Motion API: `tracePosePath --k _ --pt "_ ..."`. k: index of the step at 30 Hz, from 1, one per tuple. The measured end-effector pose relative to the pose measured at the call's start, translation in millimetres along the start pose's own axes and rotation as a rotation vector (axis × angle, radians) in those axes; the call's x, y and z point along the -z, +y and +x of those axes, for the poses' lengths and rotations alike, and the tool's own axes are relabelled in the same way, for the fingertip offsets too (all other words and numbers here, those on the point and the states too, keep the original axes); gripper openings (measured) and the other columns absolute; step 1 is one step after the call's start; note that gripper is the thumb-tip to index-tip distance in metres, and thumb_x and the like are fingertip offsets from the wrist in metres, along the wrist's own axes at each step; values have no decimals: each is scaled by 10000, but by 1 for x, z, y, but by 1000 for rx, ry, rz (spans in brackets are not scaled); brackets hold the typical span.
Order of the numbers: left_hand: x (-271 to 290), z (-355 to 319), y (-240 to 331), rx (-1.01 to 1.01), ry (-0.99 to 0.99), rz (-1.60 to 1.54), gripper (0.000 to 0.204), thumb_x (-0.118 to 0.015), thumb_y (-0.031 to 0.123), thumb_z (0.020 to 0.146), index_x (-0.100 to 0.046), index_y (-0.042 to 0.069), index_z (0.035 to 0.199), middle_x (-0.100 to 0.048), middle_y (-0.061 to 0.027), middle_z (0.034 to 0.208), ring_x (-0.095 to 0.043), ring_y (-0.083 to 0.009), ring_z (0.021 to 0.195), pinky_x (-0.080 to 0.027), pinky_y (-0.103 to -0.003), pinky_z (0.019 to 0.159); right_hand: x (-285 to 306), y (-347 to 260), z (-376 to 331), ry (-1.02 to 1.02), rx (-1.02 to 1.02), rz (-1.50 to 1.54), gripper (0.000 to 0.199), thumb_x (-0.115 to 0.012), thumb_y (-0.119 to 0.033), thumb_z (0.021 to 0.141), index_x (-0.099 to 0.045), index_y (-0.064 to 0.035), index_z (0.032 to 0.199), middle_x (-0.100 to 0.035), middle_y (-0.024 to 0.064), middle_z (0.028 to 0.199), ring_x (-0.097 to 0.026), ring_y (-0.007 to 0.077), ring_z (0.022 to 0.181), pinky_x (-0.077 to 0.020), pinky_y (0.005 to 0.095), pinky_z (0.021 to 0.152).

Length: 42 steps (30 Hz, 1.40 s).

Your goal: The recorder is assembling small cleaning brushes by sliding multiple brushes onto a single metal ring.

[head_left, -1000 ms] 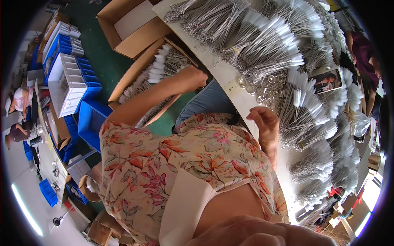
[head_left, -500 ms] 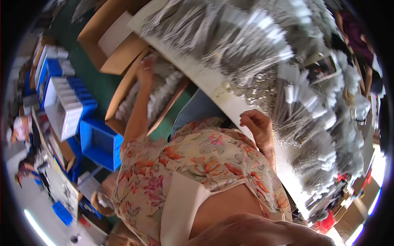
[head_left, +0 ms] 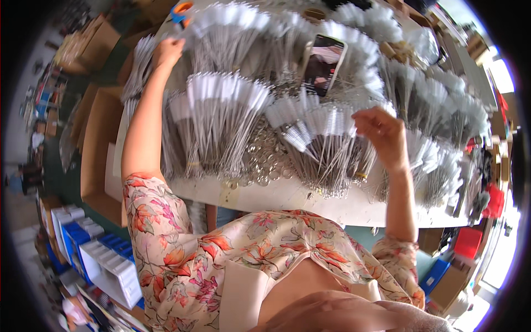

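Fanned bundles of thin wire brushes (head_left: pixel 221 110) with white bristle tips cover a white table (head_left: pixel 310 202). My left hand (head_left: pixel 166 52) reaches to the far left of the table and is closed on a bundle of these brushes (head_left: pixel 138 69) that trails down and to the left. My right hand (head_left: pixel 381 135) hovers over the brush bundles right of centre, fingers curled at the bristle tips; whether it pinches one is unclear. A pile of small metal rings (head_left: pixel 260 163) lies between the bundles near the front edge.
A phone (head_left: pixel 325 65) lies on the brushes at the back. Orange-handled scissors (head_left: pixel 180 11) sit at the far left. Open cardboard boxes (head_left: pixel 97 155) stand on the floor to the left, with blue and white bins (head_left: pixel 105 265) at lower left.
My left hand has come up from the cardboard box on the floor to the table's far left with a bundle. My right hand has left the table edge and moved over the brushes.
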<state>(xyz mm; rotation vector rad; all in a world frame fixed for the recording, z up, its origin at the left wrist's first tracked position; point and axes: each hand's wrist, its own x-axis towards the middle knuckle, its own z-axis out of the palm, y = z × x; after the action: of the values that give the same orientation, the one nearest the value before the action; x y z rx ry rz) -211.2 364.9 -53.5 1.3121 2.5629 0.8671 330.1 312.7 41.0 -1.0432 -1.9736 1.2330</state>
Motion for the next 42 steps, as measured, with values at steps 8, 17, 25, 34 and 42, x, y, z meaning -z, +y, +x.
tracePosePath --k 8,17,25,34,42 --pt "-25 17 6 166 5 -54 236 -652 260 748 -649 25 722 -583 -34 573 -554 -114 457 -383 -272 375 92 71 115 154 -98 -311 200 -609 -183 814 -655 -8 900 -629 47 669 -586 90 567 -495 236 548" --pt "16 -16 80 -205 472 -877 126 -499 94 890 -568 22 967 -608 -71 795 -589 -126 625 -486 -254 521 62 152 229 96 -280 -480 289 -641 -308 716 -677 -61 860 -651 67 671 -622 142 547 -518 280 565" --pt "-90 -35 142 -425 -362 -38 338 -677 371 724 -653 42 798 -646 -123 732 -605 -183 667 -459 -329 636 87 113 235 540 101 -523 230 -602 -312 783 -655 -89 803 -644 79 736 -613 178 676 -482 330 630" --pt "-105 -47 144 -277 -417 -74 133 -628 164 768 -649 33 761 -658 -72 689 -589 -156 629 -438 -305 599 149 156 177 326 -22 -816 229 -605 -350 701 -661 -144 786 -654 84 768 -632 270 752 -496 401 686" --pt "-72 -54 170 -233 -275 -339 147 -597 159 821 -622 15 831 -663 -59 722 -528 -81 576 -412 -253 557 160 157 181 298 -113 -740 207 -677 -317 670 -697 -157 799 -671 54 775 -643 232 745 -507 359 703"
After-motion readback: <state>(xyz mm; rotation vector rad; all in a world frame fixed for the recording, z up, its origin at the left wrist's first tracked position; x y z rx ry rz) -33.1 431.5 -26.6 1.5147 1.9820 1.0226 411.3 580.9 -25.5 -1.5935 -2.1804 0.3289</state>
